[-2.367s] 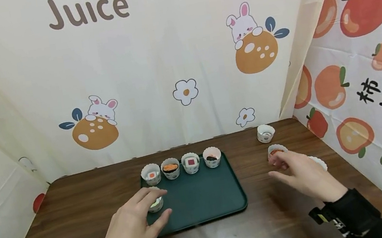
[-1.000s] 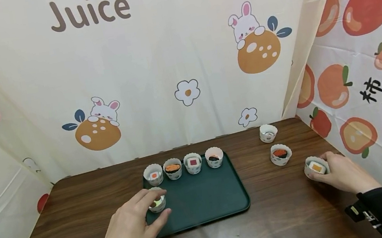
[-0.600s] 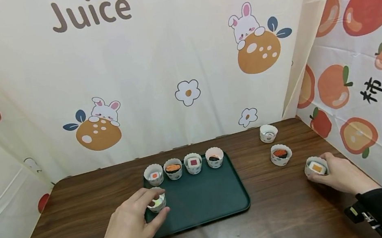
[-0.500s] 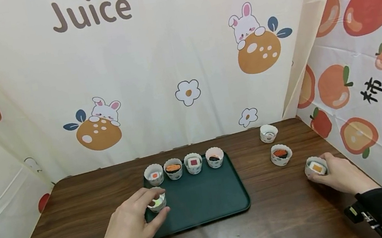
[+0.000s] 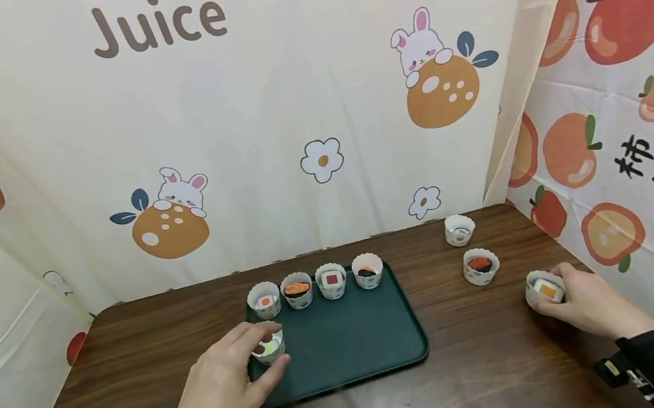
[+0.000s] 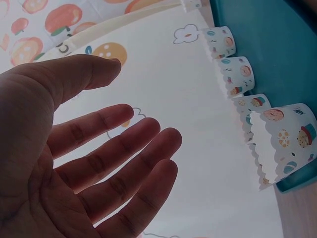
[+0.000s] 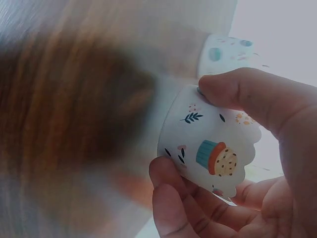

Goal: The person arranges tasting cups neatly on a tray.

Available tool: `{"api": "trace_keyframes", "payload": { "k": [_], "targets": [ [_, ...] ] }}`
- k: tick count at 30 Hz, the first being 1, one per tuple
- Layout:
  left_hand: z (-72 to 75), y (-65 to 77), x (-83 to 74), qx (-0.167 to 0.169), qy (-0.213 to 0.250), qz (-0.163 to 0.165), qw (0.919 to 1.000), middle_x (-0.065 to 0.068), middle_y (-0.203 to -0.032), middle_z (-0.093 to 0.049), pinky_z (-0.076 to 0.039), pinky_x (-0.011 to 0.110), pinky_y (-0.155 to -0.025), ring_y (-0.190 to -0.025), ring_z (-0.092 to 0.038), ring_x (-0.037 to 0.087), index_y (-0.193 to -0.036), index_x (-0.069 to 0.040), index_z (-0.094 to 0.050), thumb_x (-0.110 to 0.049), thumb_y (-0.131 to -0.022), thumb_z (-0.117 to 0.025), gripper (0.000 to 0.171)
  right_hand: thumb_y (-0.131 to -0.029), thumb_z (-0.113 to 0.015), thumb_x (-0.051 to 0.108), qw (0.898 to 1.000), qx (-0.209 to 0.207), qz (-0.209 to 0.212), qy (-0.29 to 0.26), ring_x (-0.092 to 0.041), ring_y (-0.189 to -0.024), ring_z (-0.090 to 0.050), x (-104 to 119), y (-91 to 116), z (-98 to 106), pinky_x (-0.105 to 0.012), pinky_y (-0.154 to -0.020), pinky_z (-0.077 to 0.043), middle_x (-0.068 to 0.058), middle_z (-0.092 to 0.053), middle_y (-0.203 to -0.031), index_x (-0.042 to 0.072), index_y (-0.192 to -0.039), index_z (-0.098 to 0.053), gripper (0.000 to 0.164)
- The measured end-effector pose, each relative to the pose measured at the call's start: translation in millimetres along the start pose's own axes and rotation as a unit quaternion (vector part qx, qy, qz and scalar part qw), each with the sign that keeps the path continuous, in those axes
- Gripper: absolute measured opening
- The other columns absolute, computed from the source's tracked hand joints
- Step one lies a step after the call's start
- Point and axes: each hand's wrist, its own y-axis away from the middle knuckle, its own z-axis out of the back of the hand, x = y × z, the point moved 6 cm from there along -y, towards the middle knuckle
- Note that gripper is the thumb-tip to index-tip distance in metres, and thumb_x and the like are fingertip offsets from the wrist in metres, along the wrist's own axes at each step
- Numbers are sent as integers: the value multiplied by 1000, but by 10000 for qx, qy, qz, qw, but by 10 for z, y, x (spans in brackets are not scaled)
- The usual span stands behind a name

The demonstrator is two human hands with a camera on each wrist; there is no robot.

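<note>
My right hand (image 5: 595, 298) holds a white paper baking cup (image 7: 208, 144) by its sides, thumb on one side and fingers on the other. Inside that cup lies a toy-like sushi piece with a yellow-orange top (image 5: 548, 291). Whether the cup's base touches the table cannot be told. At the left, my left hand (image 5: 218, 389) hovers with fingers spread and nothing in its grasp, as the left wrist view confirms. Close to its fingertips stands a paper cup (image 5: 270, 353) with a green-and-white piece, on the dark green tray (image 5: 349, 349).
Along the tray's back edge stand several paper cups with sushi pieces, among them an orange-topped one (image 5: 297, 290). Right of the tray, a cup with a red-topped piece (image 5: 480, 266) and another cup (image 5: 459, 230) stand on the wooden table (image 5: 453, 368). Printed curtains (image 5: 257, 116) border the table.
My right hand has moved from beside the red-topped cup towards the near right and has taken hold of the yellow-topped piece's cup. The left hand has hardly moved.
</note>
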Motion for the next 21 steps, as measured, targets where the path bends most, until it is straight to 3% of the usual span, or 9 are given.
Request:
{"api": "trace_keyframes", "payload": {
  "k": [10,15,21],
  "targets": [
    [-26,-14,-14,37,118,-94,9999,-15,-106,-73,-54,24,-67,-82,-63,-1,-119,-27,-77,-26,-83,-94,39,-90,-87,35,9995,-184,184,-175,-24,-79,-61,262,86,151,-33,-62,-47,-20,-68,-95,-13,-123,-51,69],
    [-38,-53,-24,168,260,-76,9995,-12,-105,-74,-53,22,-66,-81,-63,1,-119,-24,-78,-26,-84,-93,38,-89,-87,31,9982,-399,393,-223,-21,-79,-59,490,144,239,-31,-62,-44,-17,-69,-96,-11,-127,-52,66],
    [11,-36,-23,78,167,-136,9997,-13,-103,-72,-53,23,-64,-81,-63,1,-120,-24,-77,-26,-84,-93,40,-89,-89,29,9950,-543,701,-457,-17,-83,-60,797,164,296,-27,-63,-44,-14,-70,-102,-5,-128,-56,62]
  ]
}}
